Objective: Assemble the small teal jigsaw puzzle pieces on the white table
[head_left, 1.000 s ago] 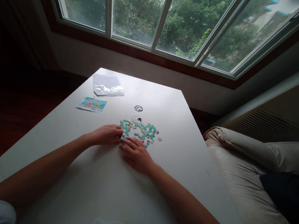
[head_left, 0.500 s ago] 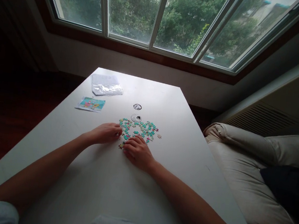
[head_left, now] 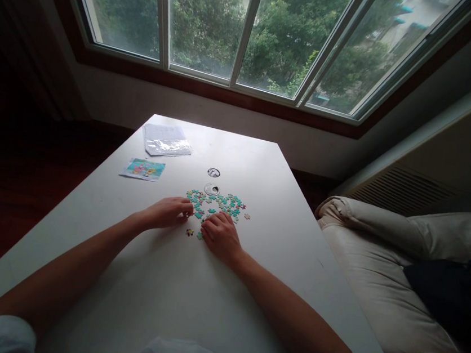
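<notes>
A loose heap of small teal, green and pink jigsaw puzzle pieces [head_left: 229, 203] lies on the white table [head_left: 155, 286]. At the heap's left edge is my left hand [head_left: 172, 210], its fingers curled in and closed. What they hold, if anything, is hidden. My right hand [head_left: 221, 234] rests palm down at the near side of the heap, fingers bent together with the tips at a puzzle piece that is mostly covered. Just in front of my hands lie a yellowish puzzle piece [head_left: 189, 232] and a green puzzle piece [head_left: 200, 235], apart from the heap.
A colourful picture card [head_left: 143, 169] lies left of the heap, with a clear plastic sleeve of paper [head_left: 166, 141] behind it. Beyond the heap are two round markings [head_left: 212, 189] on the table. A pale sofa [head_left: 362, 259] stands at the right, a window [head_left: 209, 32] ahead.
My right hand has shifted slightly right, away from the yellowish piece, which now lies free with the green piece showing beside it. My left hand has barely moved. The view has tilted a little.
</notes>
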The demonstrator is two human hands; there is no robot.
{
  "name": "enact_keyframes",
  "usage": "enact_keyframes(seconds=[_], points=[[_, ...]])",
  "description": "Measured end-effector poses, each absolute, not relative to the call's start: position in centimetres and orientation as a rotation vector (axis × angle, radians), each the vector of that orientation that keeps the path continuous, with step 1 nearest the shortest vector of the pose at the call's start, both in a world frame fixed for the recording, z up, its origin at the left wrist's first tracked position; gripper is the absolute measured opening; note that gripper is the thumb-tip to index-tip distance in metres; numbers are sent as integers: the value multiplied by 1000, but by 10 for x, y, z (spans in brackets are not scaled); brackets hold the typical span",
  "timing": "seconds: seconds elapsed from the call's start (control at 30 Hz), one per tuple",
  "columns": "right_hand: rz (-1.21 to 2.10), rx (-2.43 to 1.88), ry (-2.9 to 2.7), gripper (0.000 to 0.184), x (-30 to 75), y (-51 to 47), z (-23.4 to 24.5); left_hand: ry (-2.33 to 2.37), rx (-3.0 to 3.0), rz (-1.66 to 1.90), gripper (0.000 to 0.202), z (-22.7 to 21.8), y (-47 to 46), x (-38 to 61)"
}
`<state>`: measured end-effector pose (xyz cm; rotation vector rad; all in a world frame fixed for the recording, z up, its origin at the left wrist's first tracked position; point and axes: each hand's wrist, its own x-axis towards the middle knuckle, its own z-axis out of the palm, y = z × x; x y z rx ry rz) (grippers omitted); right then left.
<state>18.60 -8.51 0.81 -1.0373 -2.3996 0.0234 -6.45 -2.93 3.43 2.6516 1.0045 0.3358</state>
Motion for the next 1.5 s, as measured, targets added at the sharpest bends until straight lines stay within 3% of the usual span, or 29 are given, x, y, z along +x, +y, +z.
enact_keyframes(seconds=[0.27,0.53,0.73,1.13,1.33,1.5], points=[[23,-1088,-2338,10,195,-70,5,1060,2714,406,14,25,-29,-57],[-206,-1857,-2152,19,268,-44,34,941,2700,361,13,22,-29,-56],[-61,-2115,-2236,20,291,-40,26,936,2746,537,13,22,-28,-56],[-202,-1956,-2194,21,278,-37,4,1127,2642,752,20,6,-15,-64],[53,-1701,-2041,22,299,-13,-15,1255,2622,725,18,0,-16,-63],[44,-1636,-1926,29,301,-7,-22,1381,2580,699,40,-10,-16,-56]])
